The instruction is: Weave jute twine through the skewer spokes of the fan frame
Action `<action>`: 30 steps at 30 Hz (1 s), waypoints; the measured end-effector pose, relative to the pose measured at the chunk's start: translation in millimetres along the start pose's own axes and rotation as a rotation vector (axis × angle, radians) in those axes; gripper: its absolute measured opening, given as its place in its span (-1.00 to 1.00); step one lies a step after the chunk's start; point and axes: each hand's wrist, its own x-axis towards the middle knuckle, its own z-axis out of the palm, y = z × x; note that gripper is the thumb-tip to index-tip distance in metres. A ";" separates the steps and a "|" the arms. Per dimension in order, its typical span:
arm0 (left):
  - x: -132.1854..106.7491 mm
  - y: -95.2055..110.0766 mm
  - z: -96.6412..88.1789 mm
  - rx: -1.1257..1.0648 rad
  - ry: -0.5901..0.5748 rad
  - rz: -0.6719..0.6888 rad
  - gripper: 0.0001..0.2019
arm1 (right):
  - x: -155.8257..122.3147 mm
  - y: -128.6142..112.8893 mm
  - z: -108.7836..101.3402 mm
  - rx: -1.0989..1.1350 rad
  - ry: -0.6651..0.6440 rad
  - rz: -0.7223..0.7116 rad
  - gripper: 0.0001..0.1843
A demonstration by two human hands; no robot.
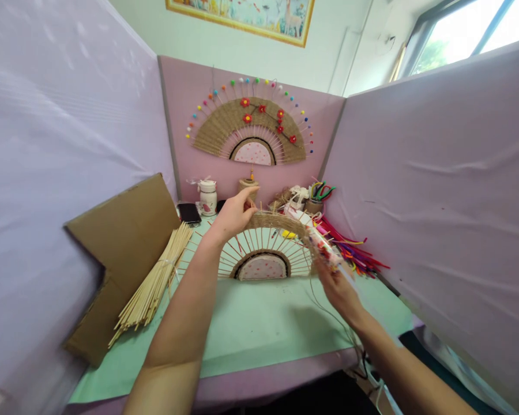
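A half-round fan frame of thin sticks stands on the table, with a woven twine band point(277, 221) along its arc and a spotted half-circle point(263, 268) at its base. At the top left of that band, my left hand point(237, 212) is closed in a pinch at the twine; its fingertips are partly hidden. My right hand point(338, 291) grips a patterned hot glue gun point(322, 243), a clear glue stick at its rear and its nozzle towards the band's right part. A loose twine strand point(313, 294) hangs from the band's right side.
A finished fan point(225, 127) with red flowers and pompoms hangs on the back panel. Cardboard point(125, 236) and a stick bundle point(155, 282) lie left. Behind are a phone point(189, 212), white bottle point(207, 199) and twine spool point(247, 185); pipe cleaners point(358, 253) lie right.
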 end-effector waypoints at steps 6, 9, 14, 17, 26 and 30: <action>2.1 -4.6 0.7 0.026 -0.003 0.017 -0.46 | -13.5 113.3 -86.3 -0.406 -0.197 0.187 -0.49; 2.8 -6.4 -0.1 0.022 -0.010 0.009 -0.44 | -26.2 162.8 -110.5 -0.585 -0.328 0.271 -0.55; 4.1 -10.3 -0.6 -0.028 -0.024 -0.009 -0.40 | -41.7 187.0 -100.9 -0.695 -0.500 0.322 -0.51; 4.5 -11.4 0.1 -0.021 -0.036 -0.034 -0.39 | -37.6 176.1 -89.9 -0.773 -0.516 0.337 -0.50; 4.5 -8.9 -1.0 -0.008 -0.045 -0.024 -0.39 | 39.8 48.1 -41.2 -0.203 -0.059 -0.053 -0.67; 3.8 -8.3 -1.8 -0.008 -0.043 -0.030 -0.40 | 67.2 8.8 5.5 -0.015 0.025 -0.032 -0.70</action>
